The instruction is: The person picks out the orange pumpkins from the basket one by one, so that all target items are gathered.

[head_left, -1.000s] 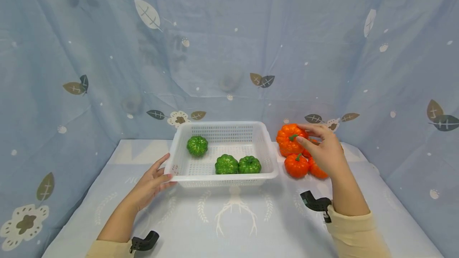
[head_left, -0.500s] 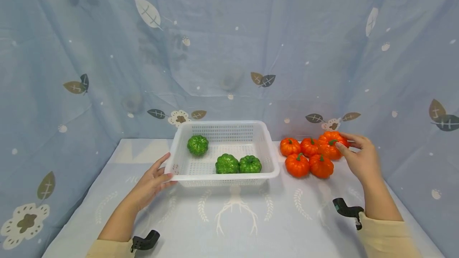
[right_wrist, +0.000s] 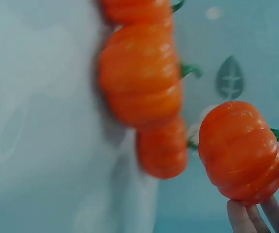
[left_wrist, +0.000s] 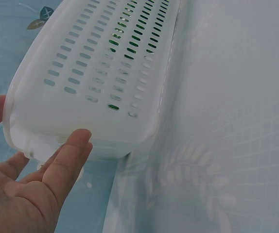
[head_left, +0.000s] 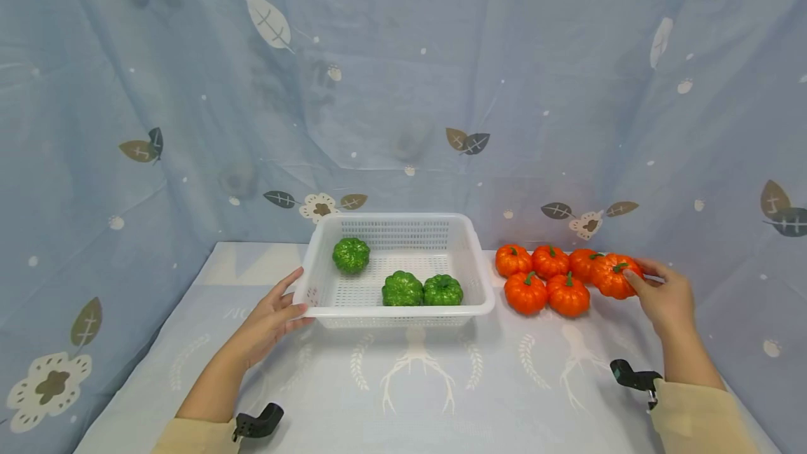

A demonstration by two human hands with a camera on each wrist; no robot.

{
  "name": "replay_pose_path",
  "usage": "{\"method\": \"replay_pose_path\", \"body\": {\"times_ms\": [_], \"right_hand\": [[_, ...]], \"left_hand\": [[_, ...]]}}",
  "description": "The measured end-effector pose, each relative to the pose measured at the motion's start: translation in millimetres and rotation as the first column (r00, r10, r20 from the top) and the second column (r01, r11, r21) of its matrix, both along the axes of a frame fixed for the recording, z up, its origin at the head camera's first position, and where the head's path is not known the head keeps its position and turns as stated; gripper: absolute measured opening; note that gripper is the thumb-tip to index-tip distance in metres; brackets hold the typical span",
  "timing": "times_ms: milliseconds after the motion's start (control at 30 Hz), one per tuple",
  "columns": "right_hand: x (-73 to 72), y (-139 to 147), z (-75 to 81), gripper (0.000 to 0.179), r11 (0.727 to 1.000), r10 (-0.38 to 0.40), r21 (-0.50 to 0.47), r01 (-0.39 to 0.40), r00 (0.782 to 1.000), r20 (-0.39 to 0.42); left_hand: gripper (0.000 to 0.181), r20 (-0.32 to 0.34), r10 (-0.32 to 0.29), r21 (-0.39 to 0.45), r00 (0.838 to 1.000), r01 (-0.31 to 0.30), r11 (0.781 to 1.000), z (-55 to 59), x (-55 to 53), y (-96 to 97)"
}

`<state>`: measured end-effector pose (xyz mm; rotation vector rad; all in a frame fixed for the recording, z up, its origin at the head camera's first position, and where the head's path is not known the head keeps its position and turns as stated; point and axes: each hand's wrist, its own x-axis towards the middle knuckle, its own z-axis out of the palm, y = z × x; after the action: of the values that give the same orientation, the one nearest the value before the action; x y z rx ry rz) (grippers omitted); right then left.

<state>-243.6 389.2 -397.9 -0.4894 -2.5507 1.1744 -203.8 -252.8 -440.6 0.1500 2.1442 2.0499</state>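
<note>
A white perforated plastic basket (head_left: 397, 312) stands at mid-table with three glittery green pumpkins (head_left: 402, 289) inside. My left hand (head_left: 267, 321) holds its front left corner. In the left wrist view, a fingertip lies at the rim and other fingers (left_wrist: 64, 170) reach along the end and underneath. My right hand (head_left: 668, 300) pinches an orange pumpkin (head_left: 613, 276) between thumb and fingers, beside a cluster of orange pumpkins (head_left: 569, 294). In the right wrist view, the held pumpkin (right_wrist: 241, 153) shows apart from the others, its green stem towards the thumb.
The orange cluster forms two rows right of the basket, close to the table's back edge. A blue patterned cloth (head_left: 403, 90) hangs behind and at both sides. White cloth with pale antler and leaf prints (head_left: 416, 377) covers the table.
My right hand has carried the orange pumpkin rightward from beside the basket, over the cluster, then lower to its right end. The left hand stays at the basket.
</note>
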Motion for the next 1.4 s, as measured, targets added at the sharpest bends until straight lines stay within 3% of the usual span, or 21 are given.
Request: {"method": "replay_pose_path", "body": {"times_ms": [200, 467, 667, 833, 1200, 1400], "right_hand": [[-3.5, 13.3, -17.7, 0.053, 0.999, -0.013, -0.042, 0.014, 1.000, 0.026], [-6.3, 26.1, -36.6, 0.055, 1.000, 0.010, -0.023, -0.007, 0.993, 0.120], [-10.5, 34.3, -49.2, 0.058, 0.994, 0.038, -0.111, -0.021, 0.987, 0.155], [-13.6, 36.9, -56.8, 0.060, 0.973, 0.046, -0.233, -0.006, 0.985, 0.164], [-13.9, 41.8, -59.3, 0.065, 0.948, 0.131, -0.310, -0.076, 0.978, 0.162], [-12.4, 41.7, -54.0, 0.078, 0.960, 0.165, -0.261, -0.105, 0.961, 0.221]], "left_hand": [[0.081, 0.001, -0.002, -0.005, 1.000, 0.002, 1.000, 0.6, 0.5, 0.4], [0.080, 0.010, -0.005, 0.002, 1.000, 0.005, 1.000, 1.5, 0.6, 0.3], [0.080, 0.010, -0.006, 0.003, 1.000, 0.006, 1.000, 1.0, 0.8, 0.4], [0.081, 0.011, 0.001, -0.002, 1.000, -0.001, 1.000, 0.8, 0.6, 1.0], [0.081, 0.015, 0.009, 0.001, 1.000, -0.009, 1.000, 1.9, 1.0, 1.3], [0.080, 0.016, 0.001, 0.005, 1.000, -0.001, 1.000, 2.5, 1.2, 0.8]]}}
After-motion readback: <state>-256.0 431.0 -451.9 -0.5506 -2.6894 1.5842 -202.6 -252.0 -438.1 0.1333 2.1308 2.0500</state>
